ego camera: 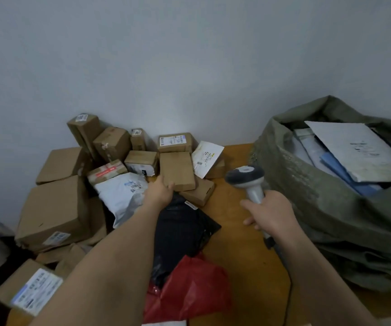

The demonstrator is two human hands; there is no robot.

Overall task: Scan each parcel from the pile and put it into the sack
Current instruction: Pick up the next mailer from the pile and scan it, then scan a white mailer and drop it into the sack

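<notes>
The flat brown parcel (177, 170) lies at the near edge of the pile (119, 161), resting partly on a lower box (199, 192) at its 5 o'clock and just beside a white envelope (207, 157) at its 2 o'clock. The left hand (159, 191) reaches to the parcel's near-left corner, thumb on the left edge and fingers curled at the near edge; whether the grip is complete cannot be told. The right hand (269, 214) is wrapped around the handle of the scanner (246, 176), head aimed toward the pile. Risk: a one-corner hold is likely to let the parcel pivot and slip, or drag the lower box toward the tabletop (236, 231). Risk: no label shows on the parcel's upper face, so the parcel probably needs turning before scanning. Risk: the scanner cable (288, 285) trails toward 6 o'clock and may snag on the forearm. Lifting may also disturb the leaning envelope. Open tabletop lies between the pile and the sack (307, 184), at 3 o'clock of the parcel. The sack mouth gapes upward, already holding flat mailers (359, 149) near the rim, so room inside is limited. A black bag (180, 231) and a red bag (196, 292) occupy the 6 o'clock side beneath the left forearm.
</notes>
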